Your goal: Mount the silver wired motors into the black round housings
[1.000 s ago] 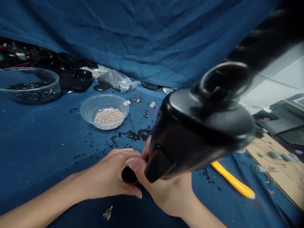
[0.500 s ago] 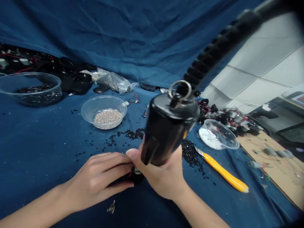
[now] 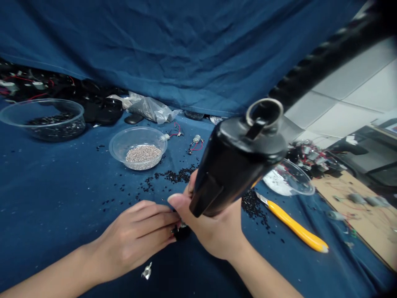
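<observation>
My right hand (image 3: 217,231) is wrapped round a black electric screwdriver (image 3: 235,161) with a metal hanging ring on its top end and a thick ribbed cable. The screwdriver points down and its tip is hidden behind the hand. My left hand (image 3: 133,236) has its fingers closed on a small black plastic part (image 3: 180,232), mostly covered by both hands and low over the blue cloth. A small shiny metal piece (image 3: 147,271) lies below the left hand. Beyond the hands, tiny black parts (image 3: 176,176) are scattered on the cloth.
A clear bowl of small metallic pieces (image 3: 113,145) stands ahead. Farther left is a larger bowl of black parts (image 3: 18,123). To the right lie a yellow-handled knife (image 3: 294,225), a bowl with white contents (image 3: 305,188) and a board with motors (image 3: 344,186).
The screwdriver's top end has swung right and nearer the camera, its cable shifting right too. A small motor with red wires behind it now shows more fully. Both hands stay close together.
</observation>
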